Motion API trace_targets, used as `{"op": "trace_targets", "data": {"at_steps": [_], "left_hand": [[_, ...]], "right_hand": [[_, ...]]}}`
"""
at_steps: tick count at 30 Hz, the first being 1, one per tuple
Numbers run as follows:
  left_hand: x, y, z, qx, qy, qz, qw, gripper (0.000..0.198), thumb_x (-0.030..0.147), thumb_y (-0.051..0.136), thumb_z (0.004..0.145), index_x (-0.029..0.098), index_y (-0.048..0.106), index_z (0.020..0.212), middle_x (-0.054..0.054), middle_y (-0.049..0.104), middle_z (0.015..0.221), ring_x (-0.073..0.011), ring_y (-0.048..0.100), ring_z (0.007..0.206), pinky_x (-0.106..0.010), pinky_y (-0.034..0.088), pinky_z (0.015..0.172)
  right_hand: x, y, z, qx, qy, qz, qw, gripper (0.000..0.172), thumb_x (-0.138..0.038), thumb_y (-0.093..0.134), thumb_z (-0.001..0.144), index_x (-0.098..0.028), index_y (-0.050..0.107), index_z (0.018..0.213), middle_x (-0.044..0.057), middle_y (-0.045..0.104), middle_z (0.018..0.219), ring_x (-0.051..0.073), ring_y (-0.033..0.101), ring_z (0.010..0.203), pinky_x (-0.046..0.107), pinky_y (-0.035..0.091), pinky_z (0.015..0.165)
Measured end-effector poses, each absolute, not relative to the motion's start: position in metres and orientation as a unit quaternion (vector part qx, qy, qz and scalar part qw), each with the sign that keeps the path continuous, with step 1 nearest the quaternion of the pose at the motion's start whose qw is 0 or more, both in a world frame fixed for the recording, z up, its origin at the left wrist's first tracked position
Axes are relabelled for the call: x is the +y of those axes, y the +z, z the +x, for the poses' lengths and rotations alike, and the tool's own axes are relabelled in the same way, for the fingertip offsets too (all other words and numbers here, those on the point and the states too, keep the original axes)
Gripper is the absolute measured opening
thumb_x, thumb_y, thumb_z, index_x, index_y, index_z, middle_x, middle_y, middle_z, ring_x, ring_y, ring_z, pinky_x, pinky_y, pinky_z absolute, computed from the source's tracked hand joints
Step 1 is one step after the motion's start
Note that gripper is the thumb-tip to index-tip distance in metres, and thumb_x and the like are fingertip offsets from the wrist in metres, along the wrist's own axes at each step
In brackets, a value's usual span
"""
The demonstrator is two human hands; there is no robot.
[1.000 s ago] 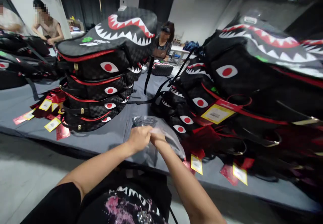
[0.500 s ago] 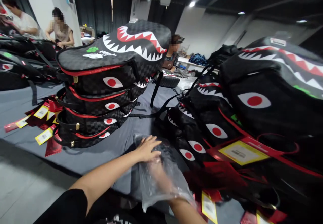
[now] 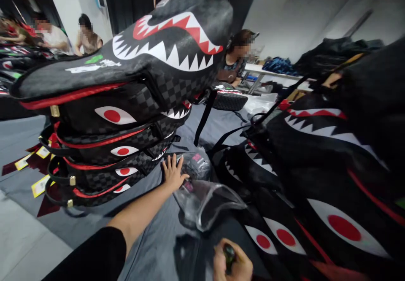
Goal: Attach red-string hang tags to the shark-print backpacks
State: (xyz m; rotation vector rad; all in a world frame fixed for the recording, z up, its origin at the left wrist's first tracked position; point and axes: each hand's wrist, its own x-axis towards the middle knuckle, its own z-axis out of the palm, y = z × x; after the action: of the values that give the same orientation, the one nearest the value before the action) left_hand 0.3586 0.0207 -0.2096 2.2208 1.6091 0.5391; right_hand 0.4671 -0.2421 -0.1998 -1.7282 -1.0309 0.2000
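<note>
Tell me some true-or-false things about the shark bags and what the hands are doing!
1. The left hand lies flat with fingers spread on a clear plastic bag. True.
2. The right hand is open and empty. False: it is closed around a small dark thing.
3. The stack of backpacks by the left hand shows white teeth and red eyes. True.
4. The table cover is bright yellow. False: it is grey.
5. Other people are seen further back in the room. True.
</note>
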Motion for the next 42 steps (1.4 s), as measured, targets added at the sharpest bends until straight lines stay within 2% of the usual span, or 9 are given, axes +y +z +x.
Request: {"op": "trace_targets", "data": {"at_steps": [4, 10, 19, 25, 30, 34, 37, 40, 42], "left_hand": [[0.075, -0.206, 0.348, 0.556, 0.198, 0.784, 0.192, 0.086, 0.057, 0.059, 0.084, 0.024, 0.022, 0.154, -0.016, 0.008, 0.163, -0.0437, 0.009, 0.148, -0.064, 0.019, 0.114], [0.108, -0.214, 0.307, 0.524, 0.24, 0.788, 0.219, 0.071, 0.048, 0.037, 0.097, 0.015, 0.014, 0.155, -0.017, 0.027, 0.158, -0.0262, 0.029, 0.146, -0.042, 0.03, 0.117], [0.159, -0.229, 0.271, 0.541, 0.277, 0.765, 0.212, 0.074, 0.045, 0.042, 0.096, 0.012, 0.012, 0.154, -0.018, 0.02, 0.16, -0.026, 0.019, 0.15, -0.044, 0.019, 0.122], [0.186, -0.233, 0.235, 0.557, 0.26, 0.765, 0.191, 0.076, 0.049, 0.048, 0.093, 0.017, 0.018, 0.154, -0.016, 0.01, 0.163, -0.0296, 0.023, 0.148, -0.044, 0.026, 0.119], [0.181, -0.217, 0.227, 0.559, 0.239, 0.776, 0.166, 0.062, 0.039, 0.05, 0.093, 0.013, 0.035, 0.148, -0.019, 0.032, 0.156, -0.0269, 0.038, 0.142, -0.043, 0.035, 0.116], [0.132, -0.161, 0.247, 0.486, 0.234, 0.832, 0.125, 0.045, 0.031, 0.058, 0.089, 0.014, 0.057, 0.131, -0.016, 0.052, 0.143, -0.0253, 0.052, 0.131, -0.039, 0.045, 0.11], [0.078, -0.076, 0.243, 0.393, 0.282, 0.874, 0.045, 0.044, 0.032, 0.057, 0.091, 0.027, 0.054, 0.134, -0.003, 0.042, 0.152, -0.0179, 0.028, 0.147, -0.036, 0.022, 0.123], [0.043, 0.031, 0.218, 0.353, 0.437, 0.781, -0.272, 0.046, 0.032, 0.058, 0.092, 0.022, 0.052, 0.137, -0.009, 0.042, 0.152, -0.0247, 0.013, 0.15, -0.047, 0.016, 0.122], [0.037, 0.088, 0.199, 0.439, 0.423, 0.701, -0.37, 0.067, 0.041, 0.064, 0.087, 0.017, 0.042, 0.145, -0.017, 0.03, 0.157, -0.0339, 0.003, 0.148, -0.055, 0.013, 0.117]], "right_hand": [[-0.147, -0.183, 0.452, -0.528, 0.059, -0.73, 0.431, 0.041, -0.042, 0.049, 0.088, -0.018, 0.053, 0.121, 0.011, 0.072, 0.094, 0.025, 0.07, 0.079, 0.033, 0.055, 0.069], [-0.026, -0.177, 0.447, -0.577, 0.13, -0.801, 0.089, 0.066, -0.038, 0.042, 0.097, -0.018, 0.019, 0.155, 0.014, 0.074, 0.089, 0.028, 0.073, 0.078, 0.036, 0.053, 0.069], [0.019, -0.201, 0.511, -0.514, 0.14, -0.844, 0.06, 0.067, -0.048, 0.039, 0.097, -0.026, 0.017, 0.156, 0.014, 0.074, 0.091, 0.031, 0.072, 0.091, 0.038, 0.052, 0.075], [0.072, -0.207, 0.559, -0.45, 0.128, -0.883, 0.043, 0.072, -0.058, 0.03, 0.095, -0.022, 0.018, 0.155, 0.023, 0.072, 0.1, 0.039, 0.071, 0.093, 0.046, 0.052, 0.072], [0.08, -0.213, 0.564, -0.458, 0.115, -0.88, 0.055, 0.069, -0.057, 0.028, 0.095, -0.023, 0.021, 0.155, 0.023, 0.072, 0.102, 0.039, 0.069, 0.098, 0.049, 0.052, 0.077], [0.08, -0.209, 0.563, -0.456, 0.112, -0.879, 0.085, 0.07, -0.054, 0.031, 0.095, -0.018, 0.023, 0.154, 0.023, 0.072, 0.1, 0.04, 0.07, 0.097, 0.051, 0.053, 0.077], [0.073, -0.198, 0.558, -0.47, 0.125, -0.866, 0.114, 0.073, -0.046, 0.04, 0.093, -0.009, 0.024, 0.153, 0.023, 0.072, 0.103, 0.038, 0.07, 0.099, 0.048, 0.053, 0.083], [0.045, -0.19, 0.538, -0.518, 0.143, -0.833, 0.129, 0.075, -0.041, 0.043, 0.092, -0.003, 0.019, 0.153, 0.021, 0.069, 0.113, 0.032, 0.068, 0.106, 0.039, 0.053, 0.088], [0.018, -0.186, 0.519, -0.561, 0.145, -0.804, 0.132, 0.07, -0.042, 0.036, 0.097, -0.007, 0.017, 0.153, 0.02, 0.066, 0.119, 0.031, 0.067, 0.106, 0.039, 0.054, 0.085]]}}
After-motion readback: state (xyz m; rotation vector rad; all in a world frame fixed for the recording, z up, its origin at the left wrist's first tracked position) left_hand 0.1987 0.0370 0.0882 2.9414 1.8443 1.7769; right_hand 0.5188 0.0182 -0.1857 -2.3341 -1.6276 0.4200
